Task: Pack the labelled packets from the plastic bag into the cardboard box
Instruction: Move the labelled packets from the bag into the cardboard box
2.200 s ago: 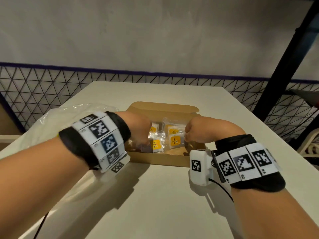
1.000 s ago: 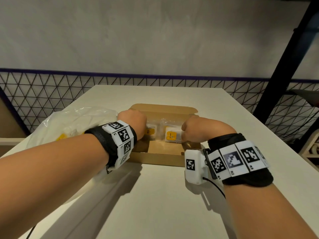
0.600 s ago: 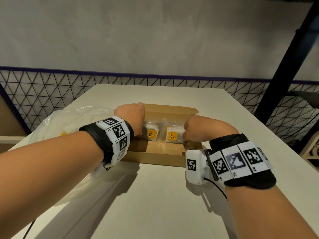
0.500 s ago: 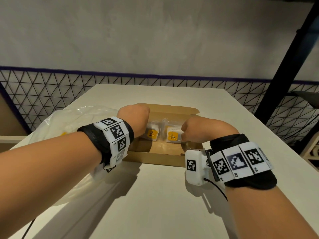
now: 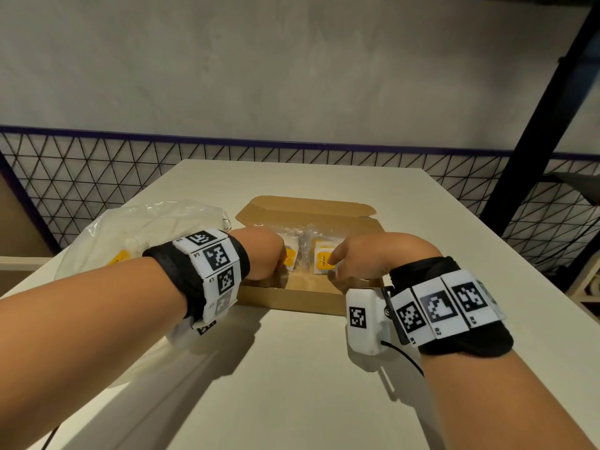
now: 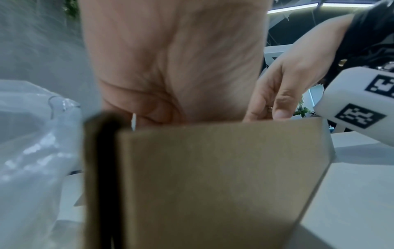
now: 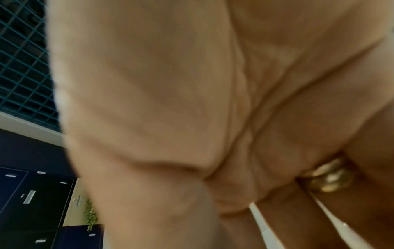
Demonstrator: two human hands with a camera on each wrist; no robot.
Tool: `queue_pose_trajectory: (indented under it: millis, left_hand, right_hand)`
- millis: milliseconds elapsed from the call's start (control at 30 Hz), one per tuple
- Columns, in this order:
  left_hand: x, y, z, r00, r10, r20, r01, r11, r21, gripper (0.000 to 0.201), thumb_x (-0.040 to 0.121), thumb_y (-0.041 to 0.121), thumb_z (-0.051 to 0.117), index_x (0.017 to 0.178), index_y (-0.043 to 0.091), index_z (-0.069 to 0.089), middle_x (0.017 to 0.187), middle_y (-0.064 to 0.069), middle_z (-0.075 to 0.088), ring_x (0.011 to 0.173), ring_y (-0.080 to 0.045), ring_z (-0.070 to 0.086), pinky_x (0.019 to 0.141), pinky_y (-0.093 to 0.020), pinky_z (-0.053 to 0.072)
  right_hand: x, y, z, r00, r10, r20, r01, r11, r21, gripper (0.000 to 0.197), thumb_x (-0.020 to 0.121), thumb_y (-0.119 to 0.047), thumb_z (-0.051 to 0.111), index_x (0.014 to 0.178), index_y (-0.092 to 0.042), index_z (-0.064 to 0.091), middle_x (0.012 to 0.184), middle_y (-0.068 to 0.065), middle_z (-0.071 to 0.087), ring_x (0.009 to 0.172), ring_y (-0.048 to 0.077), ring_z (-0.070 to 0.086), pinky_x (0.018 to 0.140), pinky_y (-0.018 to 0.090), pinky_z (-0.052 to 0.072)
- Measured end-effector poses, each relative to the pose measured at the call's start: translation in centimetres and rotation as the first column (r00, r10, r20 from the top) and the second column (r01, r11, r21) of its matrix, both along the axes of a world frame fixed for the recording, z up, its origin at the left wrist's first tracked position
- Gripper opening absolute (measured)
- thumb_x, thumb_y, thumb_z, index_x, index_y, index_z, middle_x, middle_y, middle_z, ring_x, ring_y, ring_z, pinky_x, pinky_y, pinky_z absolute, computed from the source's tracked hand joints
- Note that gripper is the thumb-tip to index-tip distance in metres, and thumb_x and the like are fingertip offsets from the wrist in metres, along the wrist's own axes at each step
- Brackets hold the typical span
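An open cardboard box (image 5: pixel 292 297) lies in the middle of the table, and clear packets with yellow labels lie inside it. My left hand (image 5: pixel 281 259) reaches into the box's left side, its fingers curled on a labelled packet (image 5: pixel 290 256). My right hand (image 5: pixel 332 259) reaches into the right side and pinches another labelled packet (image 5: pixel 323 261). In the left wrist view the box wall (image 6: pixel 213 176) hides my left fingertips, and the right hand (image 6: pixel 270 109) points down into the box. The right wrist view shows a white packet edge (image 7: pixel 258 219) between thumb and fingers.
The crumpled clear plastic bag (image 5: pixel 136 228) lies left of the box, with something yellow showing inside. The pale table (image 5: pixel 292 384) runs toward me. A wire mesh fence (image 5: pixel 81 177) runs behind it, and a black post (image 5: pixel 535 125) stands at the right.
Both hands have sunk lower into the box with their packets. The left hand has dropped from above the box's left edge down to the packets.
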State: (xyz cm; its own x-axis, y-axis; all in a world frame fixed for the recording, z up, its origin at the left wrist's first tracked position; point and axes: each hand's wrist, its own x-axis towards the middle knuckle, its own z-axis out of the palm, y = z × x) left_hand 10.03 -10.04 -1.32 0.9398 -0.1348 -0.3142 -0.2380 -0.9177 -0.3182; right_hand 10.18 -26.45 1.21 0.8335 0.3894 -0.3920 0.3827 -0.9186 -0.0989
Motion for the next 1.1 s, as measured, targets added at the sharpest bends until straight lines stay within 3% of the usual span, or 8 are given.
queue_pose_trajectory:
  millis: [133,233,433,567,667,867,967,1100]
  left_hand:
    - [-0.1,0.1,-0.1,1.0,-0.003,-0.003,0.002,0.993,-0.117,0.045,0.094,0.007,0.038,0.133,0.025,0.05,0.125,-0.002,0.058,0.109,-0.022,0.056,0.086,-0.027,0.045]
    - [0.0,0.3,-0.4,1.0,-0.002,-0.01,0.001,0.996,-0.085,0.048,0.093,0.006,0.038,0.137,0.025,0.046,0.121,-0.005,0.059,0.105,-0.024,0.058,0.084,-0.028,0.047]
    - [0.0,0.5,-0.3,0.999,0.045,-0.024,-0.046,0.997,-0.06,0.035,0.091,0.012,0.04,0.121,0.012,0.059,0.104,-0.006,0.063,0.092,-0.023,0.06,0.083,-0.029,0.052]
    - [0.0,0.5,0.2,0.994,0.101,0.032,-0.099,0.994,-0.041,0.027,0.092,0.013,0.043,0.107,0.007,0.064,0.079,-0.004,0.053,0.077,-0.021,0.051,0.069,-0.026,0.044]
    - [0.1,0.6,0.7,0.983,0.163,0.089,-0.159,0.986,-0.05,0.024,0.094,0.017,0.044,0.104,0.007,0.063,0.07,-0.003,0.046,0.077,-0.02,0.048,0.071,-0.026,0.043]
    - [0.1,1.2,0.7,0.971,0.207,0.115,-0.194,0.974,-0.114,0.024,0.093,0.021,0.048,0.105,0.008,0.063,0.081,-0.005,0.052,0.078,-0.02,0.05,0.073,-0.026,0.046]
    - [-0.2,1.0,0.8,0.985,0.141,0.096,-0.127,0.982,-0.136,0.023,0.091,0.02,0.049,0.101,0.009,0.066,0.084,-0.006,0.057,0.076,-0.02,0.051,0.066,-0.025,0.043]
    - [-0.3,0.8,0.7,0.994,0.095,0.051,-0.086,0.982,-0.167,0.025,0.089,0.014,0.048,0.107,0.013,0.067,0.103,-0.007,0.066,0.09,-0.023,0.059,0.07,-0.024,0.045]
  right_hand:
    - [0.0,0.1,-0.2,1.0,0.0,-0.001,0.0,1.0,0.015,0.045,0.089,-0.018,0.05,0.134,-0.027,0.049,0.134,0.001,0.05,0.117,0.024,0.05,0.093,0.031,0.044]
    - [0.2,0.4,-0.4,1.0,0.005,0.01,-0.005,1.0,-0.014,0.045,0.088,-0.018,0.051,0.133,-0.023,0.049,0.127,0.004,0.055,0.111,0.024,0.054,0.091,0.032,0.047]
    - [0.2,0.5,-0.2,1.0,0.011,0.02,-0.011,1.0,-0.026,0.045,0.088,-0.016,0.05,0.133,-0.021,0.048,0.125,0.005,0.054,0.11,0.024,0.053,0.095,0.037,0.047]
    - [0.2,0.4,-0.1,1.0,-0.011,0.005,0.011,1.0,-0.007,0.044,0.086,-0.014,0.052,0.13,-0.02,0.052,0.125,0.006,0.055,0.11,0.025,0.054,0.096,0.038,0.047]
    - [0.2,0.3,0.0,1.0,-0.027,-0.002,0.027,1.0,0.014,0.047,0.086,-0.013,0.053,0.132,-0.019,0.05,0.126,0.006,0.054,0.112,0.025,0.053,0.097,0.038,0.046]
    - [0.2,0.1,0.3,0.998,-0.063,-0.008,0.063,0.994,0.088,0.052,0.086,-0.011,0.055,0.136,-0.02,0.045,0.131,0.005,0.051,0.117,0.024,0.049,0.097,0.036,0.044]
    - [0.2,0.1,0.2,0.998,-0.07,-0.008,0.07,0.993,0.099,0.054,0.087,-0.011,0.055,0.139,-0.021,0.043,0.133,0.004,0.05,0.118,0.024,0.049,0.095,0.034,0.043]
    - [0.2,0.1,0.2,0.996,-0.09,-0.001,0.089,0.985,0.145,0.051,0.088,-0.012,0.056,0.136,-0.022,0.045,0.131,0.004,0.052,0.114,0.022,0.051,0.086,0.03,0.041]
